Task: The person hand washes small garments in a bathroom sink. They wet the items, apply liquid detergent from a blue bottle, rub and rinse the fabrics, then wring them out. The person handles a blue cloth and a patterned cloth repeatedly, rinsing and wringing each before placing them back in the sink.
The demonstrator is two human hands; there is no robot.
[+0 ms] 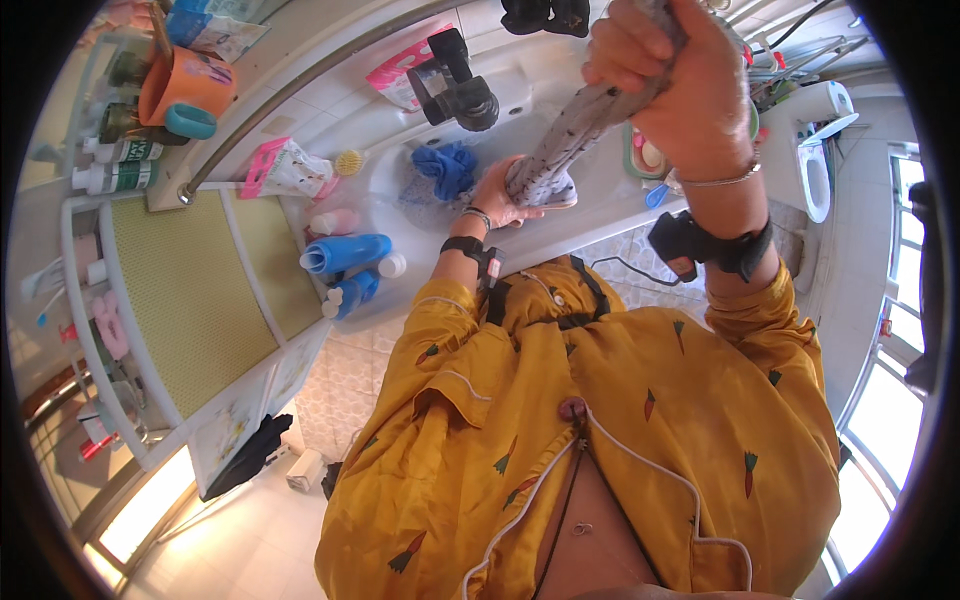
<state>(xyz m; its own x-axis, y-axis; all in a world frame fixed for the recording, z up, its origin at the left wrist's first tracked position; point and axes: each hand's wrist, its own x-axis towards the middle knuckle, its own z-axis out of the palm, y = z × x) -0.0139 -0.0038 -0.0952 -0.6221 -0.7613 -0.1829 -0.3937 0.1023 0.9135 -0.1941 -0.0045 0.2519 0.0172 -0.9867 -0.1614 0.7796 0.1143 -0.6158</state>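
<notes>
A wet grey cloth with dark specks (570,139) stretches between my two hands over the white bathtub (615,202). High at the upper right, my right hand (679,82) is closed round the cloth's upper end. My left hand (501,196) holds its lower, bunched end near the tub's middle, palm partly hidden by the cloth. A blue cloth (444,169) lies crumpled in sudsy water just left of my left hand.
Blue bottles (349,253) and a pink bottle (335,221) stand at the tub's left end, beside a round brush (349,162) and a pink-white pouch (289,171). A black jointed mount (454,86) juts over the tub. A toilet (816,176) is at right.
</notes>
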